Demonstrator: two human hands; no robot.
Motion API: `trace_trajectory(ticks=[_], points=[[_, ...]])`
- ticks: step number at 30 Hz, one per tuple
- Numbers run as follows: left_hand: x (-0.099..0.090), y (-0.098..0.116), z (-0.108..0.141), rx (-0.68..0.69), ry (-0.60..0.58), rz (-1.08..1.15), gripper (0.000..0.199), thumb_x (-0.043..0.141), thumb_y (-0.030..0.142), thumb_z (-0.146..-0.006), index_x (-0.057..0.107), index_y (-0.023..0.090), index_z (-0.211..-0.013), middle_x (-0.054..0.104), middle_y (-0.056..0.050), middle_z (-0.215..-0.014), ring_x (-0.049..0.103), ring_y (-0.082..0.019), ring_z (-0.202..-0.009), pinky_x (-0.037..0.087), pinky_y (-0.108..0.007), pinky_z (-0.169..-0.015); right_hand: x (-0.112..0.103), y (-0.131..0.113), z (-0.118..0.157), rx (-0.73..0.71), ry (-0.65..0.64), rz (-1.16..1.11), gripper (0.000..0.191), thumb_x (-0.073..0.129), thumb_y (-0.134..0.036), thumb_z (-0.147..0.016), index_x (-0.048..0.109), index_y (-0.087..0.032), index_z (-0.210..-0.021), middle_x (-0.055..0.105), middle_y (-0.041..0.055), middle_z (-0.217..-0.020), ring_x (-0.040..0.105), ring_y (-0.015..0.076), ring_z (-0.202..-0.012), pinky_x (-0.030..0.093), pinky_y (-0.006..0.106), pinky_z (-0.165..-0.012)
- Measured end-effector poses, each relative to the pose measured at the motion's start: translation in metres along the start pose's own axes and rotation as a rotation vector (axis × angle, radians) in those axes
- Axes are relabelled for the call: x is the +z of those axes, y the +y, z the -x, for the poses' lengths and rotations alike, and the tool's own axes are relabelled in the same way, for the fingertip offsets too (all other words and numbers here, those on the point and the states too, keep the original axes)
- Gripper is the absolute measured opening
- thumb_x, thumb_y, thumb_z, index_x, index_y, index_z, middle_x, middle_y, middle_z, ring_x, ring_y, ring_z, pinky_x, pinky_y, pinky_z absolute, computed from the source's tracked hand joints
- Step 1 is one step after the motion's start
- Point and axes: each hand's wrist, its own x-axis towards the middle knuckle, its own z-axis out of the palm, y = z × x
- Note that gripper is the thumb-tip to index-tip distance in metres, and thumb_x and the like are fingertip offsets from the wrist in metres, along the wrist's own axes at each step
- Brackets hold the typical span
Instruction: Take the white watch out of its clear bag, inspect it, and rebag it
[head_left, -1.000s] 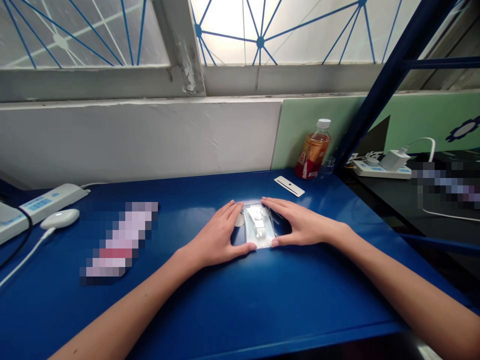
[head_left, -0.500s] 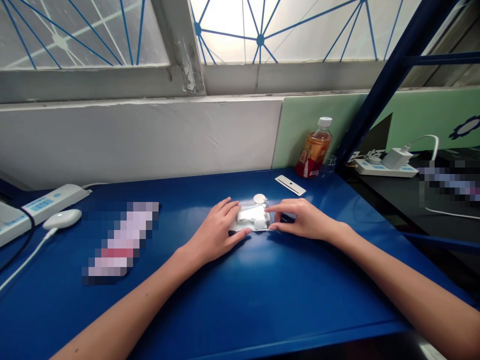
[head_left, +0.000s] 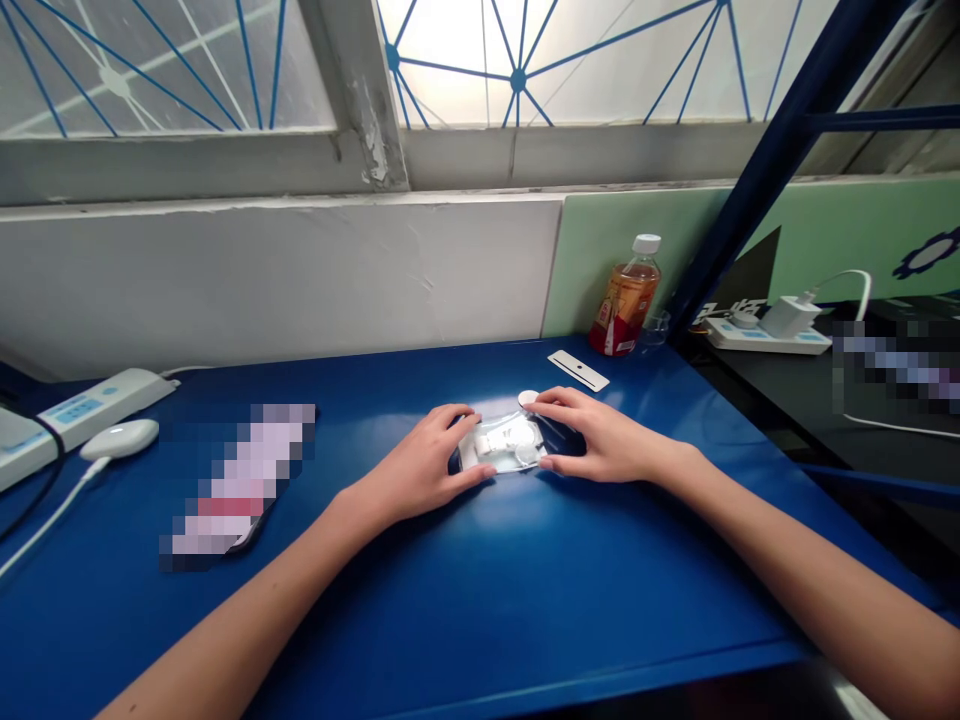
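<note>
A small transparent plastic bag [head_left: 510, 440] with white parts inside lies on the blue table, between my two hands. My left hand [head_left: 427, 458] grips its left end, fingers along the far edge and thumb at the near edge. At the other end, my right hand [head_left: 592, 437] spans the bag, its thumb on the near right corner and its fingers curled over the far side. A small white round disc [head_left: 527, 398] sits just beyond the bag, partly behind the right fingertips. What the white parts inside are, I cannot make out.
Behind my right hand lie a flat white strip [head_left: 578, 370] with a dark slot and a drink bottle [head_left: 628, 298]. To the left are a blurred-out phone [head_left: 244, 485], a white corded device [head_left: 120, 440] and a power strip [head_left: 90, 410]. A blue post [head_left: 780, 150] slants up at right.
The bag's top now looks smoother and flatter over the white parts. My right fingers have moved from its right edge up toward the disc; the disc has shifted slightly right.
</note>
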Motion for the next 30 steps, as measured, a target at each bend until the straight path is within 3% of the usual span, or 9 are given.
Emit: trace_trajectory(ticks=[7,12,18,22,30], points=[[0.007,-0.006,-0.001,-0.005,-0.042,-0.062,0.074,0.049,0.065,-0.091,0.037,0.021,-0.149,0.031,-0.015,-0.157,0.022,-0.034,-0.146,0.027,-0.053,-0.115,0.001,0.002,0.000,-0.018,-0.048,-0.014,0.074,0.059,-0.053,-0.089,0.036,-0.017,-0.150,0.046,0.0166,-0.148,0.042,0.0328,-0.137,0.038,0.050,-0.112],[-0.006,-0.010,-0.001,0.006,-0.139,-0.097,0.089,0.050,0.073,-0.084,0.034,0.017,-0.150,0.027,-0.015,-0.158,0.022,-0.035,-0.146,0.025,-0.050,-0.116,0.003,0.004,0.001,0.012,-0.057,0.002,0.077,0.059,-0.057,-0.087,0.039,-0.015,-0.149,0.042,0.0158,-0.151,0.036,0.0326,-0.142,0.034,0.051,-0.115],[-0.015,-0.011,-0.002,-0.002,-0.146,-0.087,0.094,0.055,0.075,-0.079,0.034,0.018,-0.150,0.028,-0.014,-0.158,0.026,-0.032,-0.145,0.028,-0.044,-0.116,0.004,0.003,0.000,-0.024,0.032,0.021,0.075,0.066,-0.053,-0.083,0.044,-0.018,-0.146,0.052,0.0169,-0.143,0.049,0.0337,-0.131,0.043,0.050,-0.107],[-0.015,-0.009,-0.002,-0.019,-0.145,-0.091,0.095,0.055,0.076,-0.079,0.036,0.016,-0.150,0.029,-0.015,-0.157,0.027,-0.033,-0.145,0.027,-0.046,-0.116,0.003,0.002,0.000,-0.025,0.103,0.053,0.075,0.066,-0.054,-0.082,0.047,-0.014,-0.143,0.053,0.0191,-0.140,0.050,0.0334,-0.129,0.045,0.049,-0.106],[-0.014,-0.008,-0.002,-0.032,-0.157,-0.095,0.098,0.054,0.077,-0.079,0.034,0.013,-0.150,0.028,-0.016,-0.158,0.025,-0.033,-0.146,0.027,-0.047,-0.116,0.005,0.003,-0.002,-0.054,0.079,0.055,0.067,0.065,-0.051,-0.085,0.051,-0.014,-0.139,0.059,0.0185,-0.133,0.053,0.0323,-0.126,0.046,0.048,-0.104]])
